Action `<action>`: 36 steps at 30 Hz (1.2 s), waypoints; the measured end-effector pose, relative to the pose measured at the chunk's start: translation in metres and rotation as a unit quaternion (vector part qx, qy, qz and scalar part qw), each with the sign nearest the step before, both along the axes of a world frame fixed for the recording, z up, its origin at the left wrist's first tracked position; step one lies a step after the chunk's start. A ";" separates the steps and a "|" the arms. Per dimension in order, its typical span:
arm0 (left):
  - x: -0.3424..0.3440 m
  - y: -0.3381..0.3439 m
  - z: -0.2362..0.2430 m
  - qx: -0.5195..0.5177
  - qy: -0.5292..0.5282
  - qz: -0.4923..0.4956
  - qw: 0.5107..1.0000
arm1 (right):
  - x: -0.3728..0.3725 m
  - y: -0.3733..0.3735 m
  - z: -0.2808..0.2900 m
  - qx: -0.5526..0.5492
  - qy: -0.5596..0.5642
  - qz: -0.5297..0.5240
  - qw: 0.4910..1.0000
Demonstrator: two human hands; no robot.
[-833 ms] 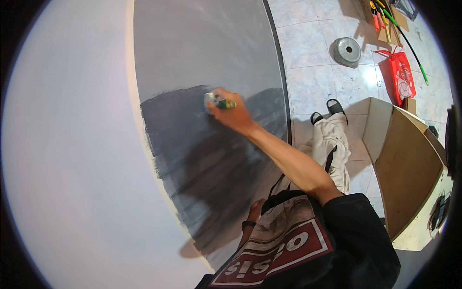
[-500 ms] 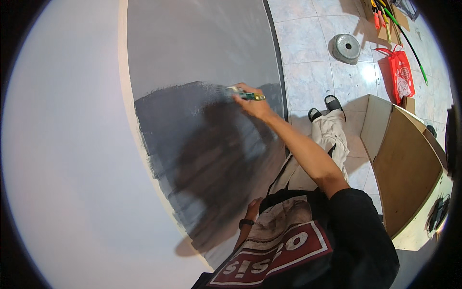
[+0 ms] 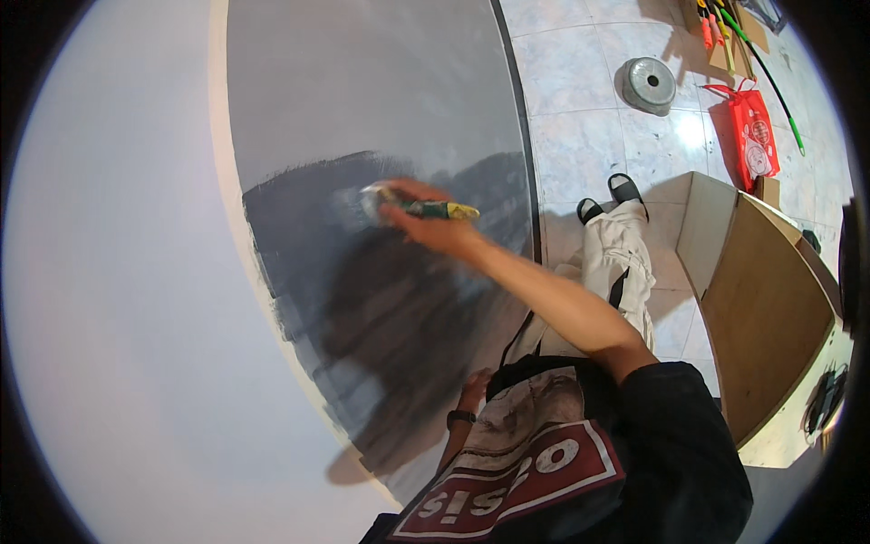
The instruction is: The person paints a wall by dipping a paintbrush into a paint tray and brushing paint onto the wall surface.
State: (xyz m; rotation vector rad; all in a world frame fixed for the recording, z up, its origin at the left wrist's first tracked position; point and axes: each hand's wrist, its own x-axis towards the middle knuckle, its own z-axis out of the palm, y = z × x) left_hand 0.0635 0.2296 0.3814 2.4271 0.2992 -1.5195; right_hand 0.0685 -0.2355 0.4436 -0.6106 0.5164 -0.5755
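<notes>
My right hand (image 3: 421, 213) is closed round a paintbrush (image 3: 435, 209) with a green and yellow handle. The brush's head, blurred by motion, rests against the grey wall panel (image 3: 362, 91), inside its darker, wet-looking painted area (image 3: 299, 227). Lighter grey covers the part beyond that ragged upper edge. Close to my body, below the shirt hem, is my left hand (image 3: 473, 390), with a dark band on the wrist. Its fingers are mostly hidden, so what they touch does not show.
A cream strip (image 3: 220, 109) edges the grey beside the white wall (image 3: 118, 272). A dark skirting (image 3: 526, 118) borders the tiled floor (image 3: 580, 82). To the right are a round metal stool (image 3: 651, 84), a red bag (image 3: 752, 136), tools in a box (image 3: 720, 41) and a wooden cabinet (image 3: 770, 308).
My right hand has swept the paintbrush left and slightly down across the dark painted area, from near its upper edge. My left hand stays by my body.
</notes>
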 end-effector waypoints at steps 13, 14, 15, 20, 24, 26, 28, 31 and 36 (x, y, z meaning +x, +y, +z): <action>-0.007 0.040 -0.024 -0.177 0.046 0.058 0.981 | 0.019 0.000 -0.015 -0.174 0.049 -0.139 0.974; -0.003 0.052 -0.024 -0.173 0.039 0.066 0.982 | 0.011 -0.001 0.015 -0.177 0.040 -0.135 0.974; -0.002 0.059 -0.026 -0.167 0.042 0.071 0.983 | -0.001 -0.005 0.034 -0.128 -0.011 -0.077 0.989; 0.002 0.047 -0.023 -0.105 0.034 0.067 0.992 | 0.021 -0.004 -0.028 -0.149 -0.015 -0.159 0.976; -0.020 -0.024 0.001 0.018 0.014 -0.006 1.000 | -0.017 -0.026 -0.138 -0.271 0.302 -0.091 0.910; -0.025 -0.016 0.006 0.039 0.014 -0.008 0.999 | -0.024 -0.027 -0.147 -0.294 0.381 -0.075 0.873; -0.019 0.032 -0.001 -0.102 -0.003 0.031 0.994 | -0.008 -0.021 -0.108 -0.252 0.287 -0.139 0.914; -0.015 0.060 -0.021 -0.126 0.035 0.052 0.990 | 0.034 -0.001 -0.054 -0.286 0.099 -0.222 0.927; -0.033 0.043 -0.008 -0.087 -0.030 -0.040 0.995 | -0.001 -0.006 0.024 -0.132 -0.067 -0.115 0.982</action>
